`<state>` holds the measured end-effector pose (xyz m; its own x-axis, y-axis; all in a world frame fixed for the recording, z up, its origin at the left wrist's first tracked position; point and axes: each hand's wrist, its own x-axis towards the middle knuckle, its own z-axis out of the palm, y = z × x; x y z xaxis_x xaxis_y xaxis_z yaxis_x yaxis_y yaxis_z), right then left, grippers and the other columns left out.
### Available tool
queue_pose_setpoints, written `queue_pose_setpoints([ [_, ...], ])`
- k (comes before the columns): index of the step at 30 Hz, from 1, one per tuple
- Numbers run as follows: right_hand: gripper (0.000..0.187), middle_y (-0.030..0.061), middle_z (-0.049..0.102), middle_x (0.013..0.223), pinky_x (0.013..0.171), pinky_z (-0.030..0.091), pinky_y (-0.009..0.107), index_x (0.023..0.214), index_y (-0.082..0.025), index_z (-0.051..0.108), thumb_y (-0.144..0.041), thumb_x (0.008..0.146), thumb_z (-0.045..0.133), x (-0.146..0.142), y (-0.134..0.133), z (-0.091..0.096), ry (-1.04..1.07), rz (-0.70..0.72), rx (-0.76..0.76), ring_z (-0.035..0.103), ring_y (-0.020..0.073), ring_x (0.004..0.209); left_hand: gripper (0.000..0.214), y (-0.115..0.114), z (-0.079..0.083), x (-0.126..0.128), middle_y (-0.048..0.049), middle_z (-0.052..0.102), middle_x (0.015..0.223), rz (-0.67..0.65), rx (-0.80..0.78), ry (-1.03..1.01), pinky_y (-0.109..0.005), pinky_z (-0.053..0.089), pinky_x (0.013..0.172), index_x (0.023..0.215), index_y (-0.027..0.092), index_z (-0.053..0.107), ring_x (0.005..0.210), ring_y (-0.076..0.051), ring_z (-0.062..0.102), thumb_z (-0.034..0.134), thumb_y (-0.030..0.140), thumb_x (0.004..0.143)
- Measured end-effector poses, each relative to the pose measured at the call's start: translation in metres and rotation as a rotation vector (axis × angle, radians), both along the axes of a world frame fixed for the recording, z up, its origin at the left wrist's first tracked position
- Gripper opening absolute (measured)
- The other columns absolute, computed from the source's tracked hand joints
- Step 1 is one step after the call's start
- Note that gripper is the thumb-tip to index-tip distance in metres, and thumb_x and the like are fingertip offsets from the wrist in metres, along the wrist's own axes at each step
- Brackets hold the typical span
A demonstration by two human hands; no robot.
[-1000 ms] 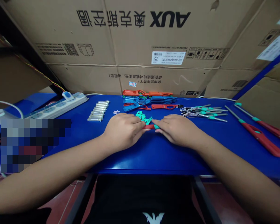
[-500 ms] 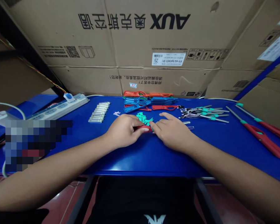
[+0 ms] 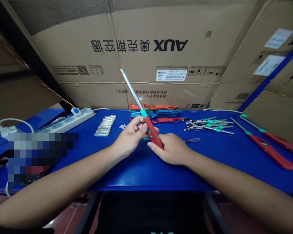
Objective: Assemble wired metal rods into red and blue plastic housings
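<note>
Both of my hands hold one long-necked lighter (image 3: pixel 153 130) above the table, its silver tube slanting up and to the left. The lighter has a red handle, a green collar and a green trigger. My left hand (image 3: pixel 127 138) pinches the handle just below the collar. Around the lower end of the handle, my right hand (image 3: pixel 174 149) is closed with the thumb lying along it. Small green pieces (image 3: pixel 146 138) show partly behind the hands. A screwdriver (image 3: pixel 194 140) with a clear handle lies just beyond my right hand.
Red and blue handle shells (image 3: pixel 167 113) are stacked at the back. Metal tubes with green collars and wires (image 3: pixel 216 125) lie right of them, near two red lighters (image 3: pixel 271 148). Clear cylinders (image 3: pixel 105 126), white bits (image 3: pixel 122 126) and a power strip (image 3: pixel 68 122) are on the left.
The lighter has come up off the table and tilted, so its metal tube now shows. My left hand has turned, and my right fingers have wrapped round the handle's lower end. The view has tipped upward.
</note>
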<state>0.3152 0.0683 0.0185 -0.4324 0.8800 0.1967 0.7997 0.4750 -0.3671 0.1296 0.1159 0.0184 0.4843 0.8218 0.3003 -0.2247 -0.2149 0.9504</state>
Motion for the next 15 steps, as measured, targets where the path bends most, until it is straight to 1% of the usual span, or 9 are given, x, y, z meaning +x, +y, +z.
queue_pose_setpoints([
  [2, 0.031, 0.0049, 0.069, 0.073, 0.056, 0.026, 0.028, 0.091, -0.017, 0.061, -0.042, 0.100, 0.044, 0.000, -0.002, 0.001, -0.077, -0.025, 0.025, 0.060, 0.0170, 0.061, 0.040, -0.001, 0.001, -0.004, -0.0080, 0.074, 0.108, -0.036, 0.055, -0.041, -0.041, 0.057, 0.092, 0.109, 0.022, 0.050, 0.104, -0.023, 0.071, 0.072, 0.045, 0.085],
  [4, 0.029, 0.0068, 0.070, 0.076, 0.054, 0.025, 0.028, 0.099, -0.016, 0.060, -0.040, 0.100, 0.043, 0.002, -0.005, 0.003, -0.154, -0.070, 0.050, 0.061, 0.0187, 0.061, 0.048, -0.001, 0.002, -0.007, -0.0111, 0.070, 0.123, -0.055, 0.106, -0.064, -0.044, 0.052, 0.102, 0.120, 0.023, 0.052, 0.116, -0.026, 0.067, 0.076, 0.039, 0.083],
  [6, 0.031, 0.0079, 0.070, 0.076, 0.054, 0.026, 0.028, 0.111, -0.015, 0.056, -0.040, 0.100, 0.042, 0.003, -0.008, 0.002, -0.164, -0.109, 0.064, 0.062, 0.0206, 0.061, 0.041, -0.002, 0.003, -0.009, -0.0124, 0.068, 0.127, -0.033, 0.149, -0.039, -0.045, 0.050, 0.106, 0.121, 0.021, 0.055, 0.120, -0.026, 0.064, 0.071, 0.039, 0.087],
  [7, 0.033, 0.0084, 0.071, 0.080, 0.054, 0.029, 0.028, 0.120, -0.014, 0.052, -0.038, 0.099, 0.043, 0.004, -0.009, 0.001, -0.116, -0.099, 0.067, 0.062, 0.0210, 0.062, 0.034, -0.002, 0.004, -0.009, -0.0125, 0.069, 0.126, -0.014, 0.176, -0.018, -0.044, 0.049, 0.107, 0.118, 0.021, 0.058, 0.121, -0.025, 0.064, 0.067, 0.041, 0.091],
  [8, 0.036, 0.0091, 0.071, 0.086, 0.055, 0.033, 0.028, 0.128, -0.014, 0.046, -0.035, 0.098, 0.043, 0.005, -0.009, -0.001, -0.027, -0.054, 0.061, 0.062, 0.0207, 0.065, 0.029, -0.003, 0.004, -0.009, -0.0125, 0.069, 0.125, 0.002, 0.204, 0.003, -0.044, 0.049, 0.107, 0.113, 0.020, 0.060, 0.122, -0.024, 0.064, 0.063, 0.042, 0.094],
  [10, 0.044, 0.0085, 0.069, 0.096, 0.060, 0.041, 0.028, 0.138, -0.017, 0.035, -0.030, 0.097, 0.045, 0.006, -0.007, -0.005, 0.231, 0.119, 0.006, 0.061, 0.0179, 0.069, 0.028, -0.004, 0.004, -0.007, -0.0124, 0.069, 0.127, -0.004, 0.241, 0.034, -0.044, 0.048, 0.108, 0.107, 0.020, 0.062, 0.123, -0.024, 0.062, 0.058, 0.046, 0.097],
  [12, 0.045, 0.0047, 0.064, 0.096, 0.063, 0.045, 0.028, 0.139, -0.020, 0.033, -0.032, 0.098, 0.047, 0.008, -0.002, -0.011, 0.476, 0.285, -0.092, 0.057, 0.0139, 0.068, 0.030, -0.005, 0.003, -0.006, -0.0126, 0.067, 0.131, -0.031, 0.250, 0.072, -0.045, 0.046, 0.109, 0.108, 0.020, 0.062, 0.125, -0.025, 0.061, 0.056, 0.048, 0.097],
  [13, 0.044, 0.0020, 0.061, 0.090, 0.062, 0.045, 0.027, 0.139, -0.021, 0.034, -0.035, 0.099, 0.047, 0.009, 0.001, -0.013, 0.553, 0.318, -0.145, 0.053, 0.0123, 0.065, 0.032, -0.004, 0.002, -0.005, -0.0127, 0.066, 0.132, -0.024, 0.255, 0.108, -0.045, 0.045, 0.110, 0.109, 0.020, 0.062, 0.126, -0.025, 0.060, 0.054, 0.049, 0.098],
  [15, 0.046, -0.0027, 0.052, 0.078, 0.055, 0.042, 0.025, 0.141, -0.022, 0.036, -0.044, 0.101, 0.043, 0.010, 0.008, -0.017, 0.596, 0.279, -0.215, 0.045, 0.0101, 0.056, 0.037, -0.003, -0.001, -0.005, -0.0127, 0.065, 0.133, 0.042, 0.283, 0.216, -0.045, 0.043, 0.112, 0.112, 0.020, 0.061, 0.127, -0.025, 0.058, 0.050, 0.052, 0.099],
])
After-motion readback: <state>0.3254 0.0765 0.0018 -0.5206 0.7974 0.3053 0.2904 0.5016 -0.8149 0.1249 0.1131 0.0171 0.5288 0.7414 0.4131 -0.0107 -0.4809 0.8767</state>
